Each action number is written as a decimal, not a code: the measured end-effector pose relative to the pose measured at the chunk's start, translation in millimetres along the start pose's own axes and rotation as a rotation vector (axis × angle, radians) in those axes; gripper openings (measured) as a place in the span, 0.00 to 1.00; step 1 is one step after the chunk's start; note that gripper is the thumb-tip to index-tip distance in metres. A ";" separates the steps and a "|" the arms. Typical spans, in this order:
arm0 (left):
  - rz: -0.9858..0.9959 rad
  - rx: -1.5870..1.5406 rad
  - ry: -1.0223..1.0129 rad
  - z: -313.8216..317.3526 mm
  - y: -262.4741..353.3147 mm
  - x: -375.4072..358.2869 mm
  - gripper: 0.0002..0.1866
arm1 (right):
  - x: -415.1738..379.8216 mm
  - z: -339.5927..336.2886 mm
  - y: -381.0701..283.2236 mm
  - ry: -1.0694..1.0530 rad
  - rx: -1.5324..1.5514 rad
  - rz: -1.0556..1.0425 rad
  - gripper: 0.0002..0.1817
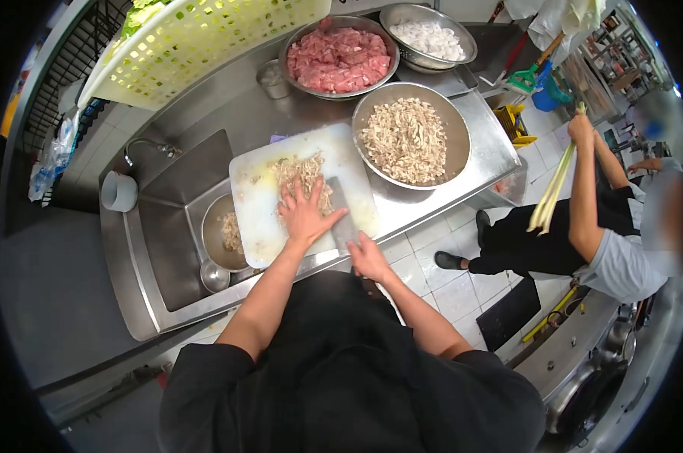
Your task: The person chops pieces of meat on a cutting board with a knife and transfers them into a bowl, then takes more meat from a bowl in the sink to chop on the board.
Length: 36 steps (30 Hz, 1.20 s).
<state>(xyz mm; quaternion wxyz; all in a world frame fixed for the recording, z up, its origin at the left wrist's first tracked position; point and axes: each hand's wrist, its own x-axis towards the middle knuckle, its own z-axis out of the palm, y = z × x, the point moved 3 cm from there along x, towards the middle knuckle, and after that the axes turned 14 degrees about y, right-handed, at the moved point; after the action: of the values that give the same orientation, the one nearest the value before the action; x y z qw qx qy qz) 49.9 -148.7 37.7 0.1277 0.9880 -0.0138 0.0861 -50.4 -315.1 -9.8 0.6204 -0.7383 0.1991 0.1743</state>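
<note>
My left hand [309,214] lies spread over a pile of chopped, pale brown food [299,170] on the white cutting board [254,219]. My right hand [367,257] is closed at the handle end of a cleaver [340,210], whose broad grey blade lies on the board just right of the pile. Most of the handle is hidden by the fingers. Behind and to the right of the board, a large steel bowl [467,143] holds more of the same chopped food.
Bowls of raw meat [339,58] and white pieces [430,40] stand at the back. Left of the board is a sink [177,226] with a bowl [217,245] inside. At the right, a person [617,260] holds long pale stalks [554,189].
</note>
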 end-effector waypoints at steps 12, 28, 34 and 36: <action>-0.075 -0.208 0.493 16.0 -15.2 -1.6 0.21 | -4.7 42.2 -44.7 -0.105 0.079 -0.155 0.15; 0.296 -0.365 -0.165 7.8 219.0 193.9 0.28 | -66.6 -129.7 -93.9 0.224 0.271 0.006 0.11; 0.185 -0.200 -0.178 33.4 212.9 196.5 0.42 | -87.8 -127.3 -31.3 0.118 0.056 0.017 0.15; 0.311 -0.088 -0.293 31.8 223.0 171.9 0.45 | -85.0 -119.5 -36.4 0.114 -0.080 -0.230 0.14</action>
<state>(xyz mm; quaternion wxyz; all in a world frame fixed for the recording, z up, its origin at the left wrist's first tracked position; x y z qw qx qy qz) 213.5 -373.3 93.1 0.1525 0.9694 -0.1882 -0.0404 -103.6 -420.8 84.2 0.5939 -0.7892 0.1411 0.0675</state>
